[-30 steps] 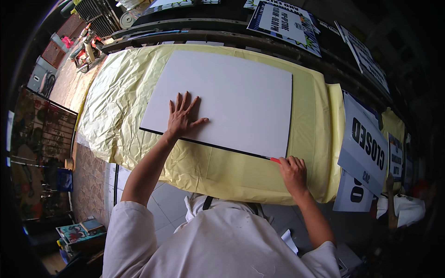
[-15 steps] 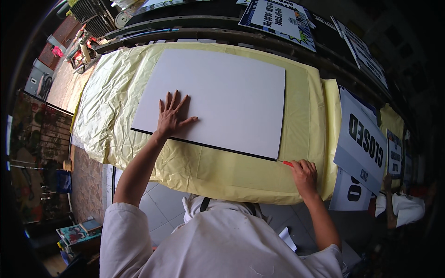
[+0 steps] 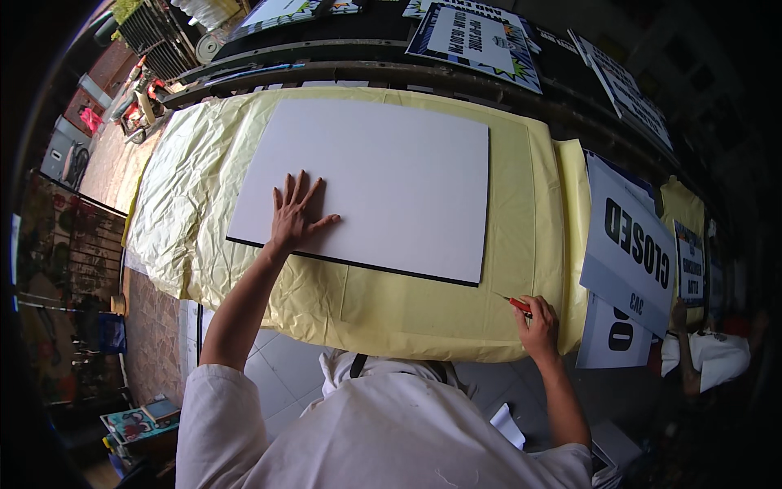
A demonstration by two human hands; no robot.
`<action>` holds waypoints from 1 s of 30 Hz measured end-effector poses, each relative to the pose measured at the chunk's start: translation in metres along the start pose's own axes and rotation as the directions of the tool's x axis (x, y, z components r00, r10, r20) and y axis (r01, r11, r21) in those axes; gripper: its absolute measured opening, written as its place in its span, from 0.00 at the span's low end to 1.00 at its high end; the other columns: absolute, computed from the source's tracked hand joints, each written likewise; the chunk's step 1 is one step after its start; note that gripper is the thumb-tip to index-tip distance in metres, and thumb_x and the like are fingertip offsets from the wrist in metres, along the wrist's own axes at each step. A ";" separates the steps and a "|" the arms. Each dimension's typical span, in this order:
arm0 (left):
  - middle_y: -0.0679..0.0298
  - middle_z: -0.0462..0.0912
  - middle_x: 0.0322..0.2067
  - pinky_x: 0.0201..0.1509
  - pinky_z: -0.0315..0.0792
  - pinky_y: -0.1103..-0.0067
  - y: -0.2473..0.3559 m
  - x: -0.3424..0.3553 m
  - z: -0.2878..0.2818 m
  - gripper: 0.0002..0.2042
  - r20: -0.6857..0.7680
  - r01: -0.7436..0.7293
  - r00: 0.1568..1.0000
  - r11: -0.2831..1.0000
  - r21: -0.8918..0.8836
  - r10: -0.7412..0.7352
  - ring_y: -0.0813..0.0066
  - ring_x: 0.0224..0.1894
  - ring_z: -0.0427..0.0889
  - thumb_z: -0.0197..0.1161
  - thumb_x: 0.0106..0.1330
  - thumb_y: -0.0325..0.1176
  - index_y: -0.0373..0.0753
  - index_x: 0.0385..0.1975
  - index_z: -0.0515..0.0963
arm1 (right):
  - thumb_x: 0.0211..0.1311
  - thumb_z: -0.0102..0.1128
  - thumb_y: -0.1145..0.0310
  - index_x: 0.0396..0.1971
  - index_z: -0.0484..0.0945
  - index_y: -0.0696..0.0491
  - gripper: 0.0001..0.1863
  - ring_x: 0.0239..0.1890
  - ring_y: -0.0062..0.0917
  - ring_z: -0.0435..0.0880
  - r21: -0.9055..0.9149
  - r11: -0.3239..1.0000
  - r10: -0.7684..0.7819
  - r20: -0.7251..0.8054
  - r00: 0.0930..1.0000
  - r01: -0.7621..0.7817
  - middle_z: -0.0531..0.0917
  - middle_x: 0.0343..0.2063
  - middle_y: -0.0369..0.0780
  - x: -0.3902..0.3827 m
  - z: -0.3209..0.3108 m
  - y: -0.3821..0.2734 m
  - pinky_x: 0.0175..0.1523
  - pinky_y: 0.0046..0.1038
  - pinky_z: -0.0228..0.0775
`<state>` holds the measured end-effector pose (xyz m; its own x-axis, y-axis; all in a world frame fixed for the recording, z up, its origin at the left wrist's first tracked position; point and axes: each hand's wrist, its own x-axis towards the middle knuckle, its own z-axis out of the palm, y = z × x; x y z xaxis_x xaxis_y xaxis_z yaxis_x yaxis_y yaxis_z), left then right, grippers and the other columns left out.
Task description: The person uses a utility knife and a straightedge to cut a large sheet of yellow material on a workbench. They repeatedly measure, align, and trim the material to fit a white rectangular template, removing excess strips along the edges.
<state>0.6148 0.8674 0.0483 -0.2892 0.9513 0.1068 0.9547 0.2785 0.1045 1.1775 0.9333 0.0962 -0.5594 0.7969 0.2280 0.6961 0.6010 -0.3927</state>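
Note:
A large white board (image 3: pixel 383 187) with a dark edge lies flat on yellow wrapping sheet (image 3: pixel 407 314). My left hand (image 3: pixel 295 218) is pressed flat on its near left part, fingers spread, holding nothing. Off the board's near right corner, my right hand (image 3: pixel 538 324) grips a slim red craft knife (image 3: pixel 519 306). The knife's thin tip points up and left toward that corner and stands a little apart from it. Whether the tip touches the yellow sheet, I cannot tell.
Printed white signs (image 3: pixel 631 236) hang over the table's right end. More printed panels (image 3: pixel 476 45) rest on dark metal rails (image 3: pixel 326 75) beyond the far edge. Another person's white sleeve (image 3: pixel 713 359) shows at the far right. A red motorcycle (image 3: pixel 140 110) stands outside, far left.
My right hand has drawn the knife away from the board's near right corner, and the handle is tilted more upright. The left hand stays flat on the board. The whole view has shifted slightly.

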 end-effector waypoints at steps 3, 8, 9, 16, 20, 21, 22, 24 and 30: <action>0.53 0.47 0.80 0.80 0.38 0.44 0.003 0.001 -0.001 0.47 0.003 0.000 1.000 1.000 -0.014 0.000 0.44 0.81 0.40 0.61 0.61 0.71 0.57 0.79 0.56 | 0.56 0.75 0.65 0.42 0.81 0.53 0.16 0.30 0.41 0.84 0.131 0.991 -0.045 0.016 0.999 0.042 0.82 0.33 0.40 -0.007 0.027 -0.028 0.36 0.40 0.75; 0.51 0.49 0.79 0.78 0.37 0.42 -0.005 -0.002 0.010 0.49 -0.039 -0.002 0.999 0.997 -0.079 -0.001 0.43 0.81 0.42 0.60 0.59 0.75 0.52 0.77 0.60 | 0.54 0.69 0.75 0.40 0.80 0.57 0.13 0.49 0.44 0.85 0.029 0.973 -0.229 0.044 0.972 0.228 0.81 0.56 0.47 0.005 0.061 -0.072 0.47 0.40 0.79; 0.51 0.48 0.79 0.78 0.36 0.42 -0.004 -0.002 0.008 0.49 -0.031 0.008 0.999 0.997 -0.077 -0.010 0.43 0.81 0.41 0.60 0.59 0.75 0.52 0.78 0.59 | 0.54 0.67 0.77 0.38 0.78 0.58 0.11 0.54 0.46 0.83 0.018 0.972 -0.237 0.062 0.970 0.236 0.79 0.59 0.48 0.006 0.066 -0.072 0.51 0.42 0.78; 0.49 0.48 0.79 0.80 0.35 0.43 0.000 0.001 -0.001 0.51 -0.018 -0.013 1.000 0.995 -0.100 0.011 0.41 0.81 0.40 0.57 0.58 0.78 0.53 0.78 0.59 | 0.62 0.59 0.74 0.28 0.71 0.59 0.07 0.72 0.52 0.69 -0.036 0.947 -0.315 0.076 0.946 0.318 0.73 0.66 0.58 0.011 0.082 -0.062 0.66 0.50 0.68; 0.50 0.47 0.80 0.80 0.33 0.43 -0.006 -0.005 0.006 0.51 -0.024 0.014 1.000 0.994 -0.107 -0.017 0.43 0.81 0.39 0.55 0.58 0.80 0.56 0.78 0.57 | 0.61 0.59 0.75 0.30 0.71 0.60 0.06 0.72 0.54 0.68 -0.012 0.950 -0.308 0.111 0.945 0.312 0.73 0.66 0.58 0.014 0.083 -0.068 0.67 0.52 0.68; 0.50 0.47 0.80 0.80 0.32 0.43 -0.008 -0.006 0.008 0.52 -0.040 0.014 0.999 0.992 -0.129 -0.019 0.42 0.81 0.39 0.55 0.57 0.80 0.56 0.78 0.58 | 0.61 0.59 0.76 0.30 0.71 0.60 0.06 0.72 0.54 0.68 -0.019 0.951 -0.306 0.100 0.947 0.309 0.73 0.66 0.58 0.012 0.085 -0.067 0.67 0.52 0.68; 0.50 0.48 0.79 0.79 0.33 0.42 -0.009 -0.006 0.011 0.51 -0.047 0.005 0.999 0.993 -0.118 -0.011 0.42 0.81 0.39 0.54 0.57 0.80 0.56 0.78 0.58 | 0.61 0.59 0.76 0.31 0.71 0.60 0.06 0.72 0.54 0.68 -0.025 0.952 -0.303 0.088 0.949 0.306 0.73 0.66 0.58 0.010 0.089 -0.065 0.67 0.52 0.68; 0.49 0.50 0.79 0.78 0.34 0.40 -0.011 -0.007 0.014 0.51 -0.066 -0.016 0.998 0.993 -0.115 0.009 0.40 0.81 0.40 0.53 0.58 0.80 0.56 0.78 0.58 | 0.60 0.59 0.77 0.32 0.70 0.61 0.06 0.72 0.55 0.67 -0.014 0.958 -0.285 0.090 0.954 0.287 0.74 0.66 0.57 0.008 0.094 -0.064 0.67 0.54 0.67; 0.50 0.49 0.79 0.79 0.36 0.41 -0.009 -0.006 0.010 0.50 -0.054 -0.001 0.999 0.995 -0.098 -0.004 0.41 0.81 0.40 0.54 0.58 0.79 0.58 0.78 0.58 | 0.60 0.59 0.77 0.35 0.71 0.62 0.07 0.74 0.57 0.63 -0.035 0.966 -0.248 0.127 0.960 0.255 0.75 0.66 0.54 0.005 0.084 -0.074 0.68 0.58 0.63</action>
<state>0.6090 0.8605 0.0367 -0.2965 0.9417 0.1593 0.9437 0.2632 0.2004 1.0857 0.8877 0.0517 -0.7672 0.6084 0.2033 0.5462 0.7858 -0.2901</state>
